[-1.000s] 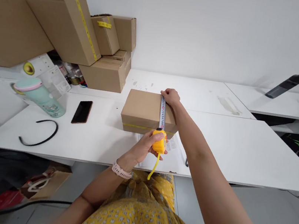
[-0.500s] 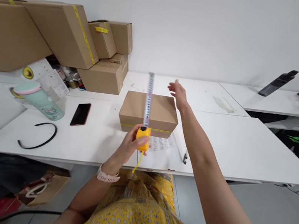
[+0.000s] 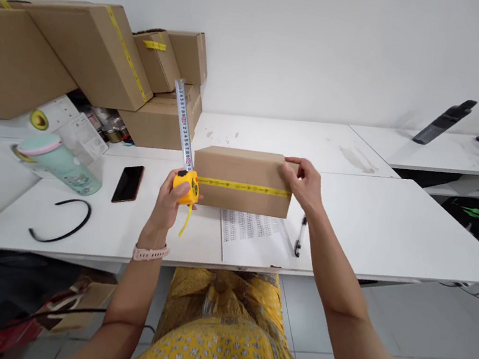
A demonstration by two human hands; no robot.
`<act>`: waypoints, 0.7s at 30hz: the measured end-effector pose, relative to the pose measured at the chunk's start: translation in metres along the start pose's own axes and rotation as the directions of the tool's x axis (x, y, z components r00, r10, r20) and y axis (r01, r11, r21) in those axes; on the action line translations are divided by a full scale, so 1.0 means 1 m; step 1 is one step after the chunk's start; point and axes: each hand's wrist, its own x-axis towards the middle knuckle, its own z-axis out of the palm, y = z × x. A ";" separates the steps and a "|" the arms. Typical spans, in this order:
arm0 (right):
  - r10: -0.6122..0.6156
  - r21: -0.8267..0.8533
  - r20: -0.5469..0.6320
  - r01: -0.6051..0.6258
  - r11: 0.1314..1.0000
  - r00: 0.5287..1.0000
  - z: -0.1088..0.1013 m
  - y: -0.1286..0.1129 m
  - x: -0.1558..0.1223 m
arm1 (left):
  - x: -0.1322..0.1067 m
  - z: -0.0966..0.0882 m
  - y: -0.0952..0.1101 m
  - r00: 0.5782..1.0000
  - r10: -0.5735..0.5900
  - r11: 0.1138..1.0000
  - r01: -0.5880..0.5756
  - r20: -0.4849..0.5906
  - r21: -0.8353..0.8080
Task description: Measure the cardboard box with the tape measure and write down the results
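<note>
Yellow tape measure (image 3: 186, 186), brown box (image 3: 243, 171)

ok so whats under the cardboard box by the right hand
A printed sheet of paper on the white table reaches the near bottom edge of the cardboard box. The box, gripped by the right hand, covers how far the sheet runs beneath and anything else there.

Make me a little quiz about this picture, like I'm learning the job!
1. What does the left hand hold? A) a spoon B) a yellow tape measure C) a ball
2. True or false: the right hand grips the cardboard box at its right end.
3. Fill in: a black ___ lies flat on the table, left of the box.
Key: 1 B; 2 true; 3 phone
</note>
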 end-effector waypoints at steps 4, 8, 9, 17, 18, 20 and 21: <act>-0.064 -0.197 -0.077 0.048 0.979 0.995 -0.001 -0.010 0.042 | 0.015 0.007 0.020 0.998 0.053 0.998 -0.052 0.026 -0.026; -0.305 -0.300 0.018 0.296 0.907 0.952 0.014 -0.010 0.059 | 0.004 0.025 0.021 0.989 0.147 0.989 -0.147 0.000 -0.007; -0.333 -0.307 0.066 0.337 0.890 0.941 0.019 -0.011 0.060 | -0.004 0.032 0.018 0.986 0.165 0.986 -0.165 0.019 -0.014; -0.372 -0.438 0.123 0.387 0.812 0.920 0.026 -0.020 0.046 | -0.079 0.090 -0.028 0.901 -0.189 0.975 0.219 0.391 -0.031; -0.380 -0.450 0.137 0.399 0.799 0.915 0.026 -0.020 0.045 | -0.082 0.093 -0.032 0.889 -0.221 0.968 0.251 0.400 -0.024; -0.395 -0.483 0.169 0.425 0.766 0.903 0.024 -0.021 0.044 | -0.087 0.098 -0.039 0.876 -0.261 0.955 0.295 0.406 -0.023; -0.398 -0.503 0.185 0.434 0.747 0.899 0.024 -0.021 0.044 | -0.089 0.099 -0.041 0.874 -0.268 0.952 0.305 0.405 -0.028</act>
